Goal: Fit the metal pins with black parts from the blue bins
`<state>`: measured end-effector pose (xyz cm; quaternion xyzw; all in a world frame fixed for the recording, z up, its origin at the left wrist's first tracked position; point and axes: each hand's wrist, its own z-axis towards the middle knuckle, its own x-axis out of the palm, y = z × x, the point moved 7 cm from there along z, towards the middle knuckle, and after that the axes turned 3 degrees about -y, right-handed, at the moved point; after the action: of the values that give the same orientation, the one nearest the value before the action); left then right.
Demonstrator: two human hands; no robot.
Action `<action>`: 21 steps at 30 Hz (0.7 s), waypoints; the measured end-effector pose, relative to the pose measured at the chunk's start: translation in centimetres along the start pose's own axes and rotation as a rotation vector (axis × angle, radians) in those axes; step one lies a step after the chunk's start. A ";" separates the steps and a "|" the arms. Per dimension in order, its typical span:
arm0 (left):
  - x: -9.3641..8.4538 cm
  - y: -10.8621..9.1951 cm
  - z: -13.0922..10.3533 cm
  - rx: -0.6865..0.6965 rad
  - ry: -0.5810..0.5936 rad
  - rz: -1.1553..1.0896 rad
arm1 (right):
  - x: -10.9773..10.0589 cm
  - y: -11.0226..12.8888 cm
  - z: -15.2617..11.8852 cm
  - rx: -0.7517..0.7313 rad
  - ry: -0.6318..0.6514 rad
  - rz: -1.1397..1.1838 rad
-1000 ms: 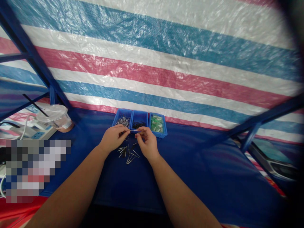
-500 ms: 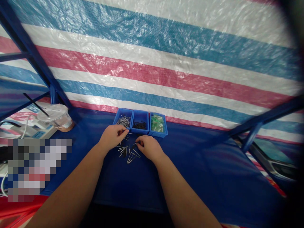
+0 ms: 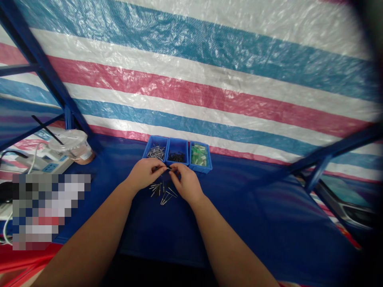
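My left hand (image 3: 149, 173) and my right hand (image 3: 186, 181) meet fingertip to fingertip in front of the blue bins, both pinched closed. A thin silvery rod (image 3: 168, 169) shows between them, its left end in my left fingers. What my right fingers grip is too small to make out. On the table just below lie several loose rods with dark parts (image 3: 156, 189) in a fan, and another small group of silvery rods (image 3: 168, 196). Behind my hands stand a bin of silvery rods (image 3: 156, 152), a bin of small black parts (image 3: 176, 157) and a bin of green and clear pieces (image 3: 199, 154).
A blue cover (image 3: 239, 207) lies over the table. At the left stand a lidded drink cup (image 3: 82, 153) with a black straw and a power strip (image 3: 55, 164) with cables. Blue frame bars and a striped plastic sheet (image 3: 194, 85) close off the back.
My right hand has moved up and left from the loose rods, and my left hand slightly right. Their fingertips, apart before, now meet around the thin rod.
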<state>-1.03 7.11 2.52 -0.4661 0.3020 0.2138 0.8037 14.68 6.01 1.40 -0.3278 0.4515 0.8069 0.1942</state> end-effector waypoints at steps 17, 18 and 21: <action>-3.0 4.2 -0.5 -0.319 -0.357 0.194 | 4.9 1.3 1.0 0.044 0.186 -0.347; -2.9 4.0 -0.5 -0.300 -0.348 0.188 | 4.9 1.2 1.1 0.044 0.185 -0.358; -2.6 3.0 -0.2 -0.195 -0.279 0.151 | 4.7 1.1 1.0 0.039 0.167 -0.374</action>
<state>-4.89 8.21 2.40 -0.4836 0.1995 0.3644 0.7705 10.30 6.38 -0.84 -0.4675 0.4130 0.7180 0.3088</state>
